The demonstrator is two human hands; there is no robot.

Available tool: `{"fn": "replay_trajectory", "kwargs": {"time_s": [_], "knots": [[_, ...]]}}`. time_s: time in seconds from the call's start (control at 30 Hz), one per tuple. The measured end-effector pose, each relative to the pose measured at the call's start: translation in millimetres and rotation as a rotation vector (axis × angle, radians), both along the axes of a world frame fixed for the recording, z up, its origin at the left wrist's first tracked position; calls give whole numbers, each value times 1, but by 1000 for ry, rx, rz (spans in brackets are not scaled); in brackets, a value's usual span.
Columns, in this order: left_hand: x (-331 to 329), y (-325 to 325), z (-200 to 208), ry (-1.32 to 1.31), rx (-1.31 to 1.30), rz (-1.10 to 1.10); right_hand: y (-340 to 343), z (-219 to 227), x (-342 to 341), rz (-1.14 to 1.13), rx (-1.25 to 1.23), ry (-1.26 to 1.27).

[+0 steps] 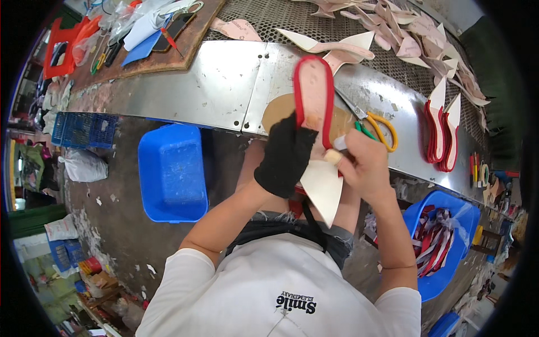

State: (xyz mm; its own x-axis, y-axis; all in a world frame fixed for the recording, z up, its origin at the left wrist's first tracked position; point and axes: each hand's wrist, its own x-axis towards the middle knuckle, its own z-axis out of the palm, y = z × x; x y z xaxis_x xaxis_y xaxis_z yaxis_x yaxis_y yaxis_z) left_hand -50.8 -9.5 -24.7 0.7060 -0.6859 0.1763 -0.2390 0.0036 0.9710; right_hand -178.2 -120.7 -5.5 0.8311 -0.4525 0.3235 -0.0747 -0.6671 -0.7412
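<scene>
Cluttered workshop, metal bench, red-edged insole piece in 2 hands

Seen from above through a round, curved view: a shiny metal bench (222, 90) across the upper half, backed by dark mesh (281, 17), with a grey, scrap-littered floor below. Between bench and white T-shirt (275, 269), near the middle, an insole piece (314, 84), held roughly upright in the view. Rounded end up, pink-faced and rimmed in red; pointed white end down, above the lap.

Around the narrow middle of the piece, a left hand (284, 157) in a black glove, closed on it. At the opposite edge, a right hand (364, 163), fingers curled in, pale cover on the thumb tip. Cannot tell whether pinching the edge or only touching it.

Just beyond the right hand, scissors (382, 132) with 1 yellow and 1 green handle. Partly behind the insole piece, a tan disc (278, 109) flat on the metal. Farther right, 2 stacks of red-edged pieces (435, 132); at upper right, a heap of pink and white pieces (421, 33).

Below the bench, a blue tub (174, 168) to the left; to the right, another, filled with red and white strips (433, 241).
</scene>
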Motion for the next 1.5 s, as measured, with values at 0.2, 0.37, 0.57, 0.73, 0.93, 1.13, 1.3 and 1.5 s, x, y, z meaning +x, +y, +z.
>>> {"fn": "replay_trajectory", "kwargs": {"time_s": [0.2, 0.37, 0.57, 0.73, 0.93, 1.13, 1.3, 1.5], "knots": [[-6, 4, -6, 60, -4, -141, 3, -7, 7, 58, -211, -47], [-11, 7, -2, -48, -31, -266, -17, 11, 23, -188, 597, -85], [4, 13, 5, -11, 109, -415, -41, 35, 25, -8, 540, 17], [9, 12, 4, -187, 192, -519, -49, 41, 29, 106, 432, -6], [4, 13, 2, -110, 109, -459, -41, 31, 31, -4, 292, -50], [6, 10, -4, -145, 51, -446, -20, 43, 40, -27, -95, -153], [4, 11, -16, -110, 58, -501, -26, 62, 37, -142, 77, 473], [-12, 10, -15, 912, -203, -823, -37, 53, 34, 417, 859, -146]]}}
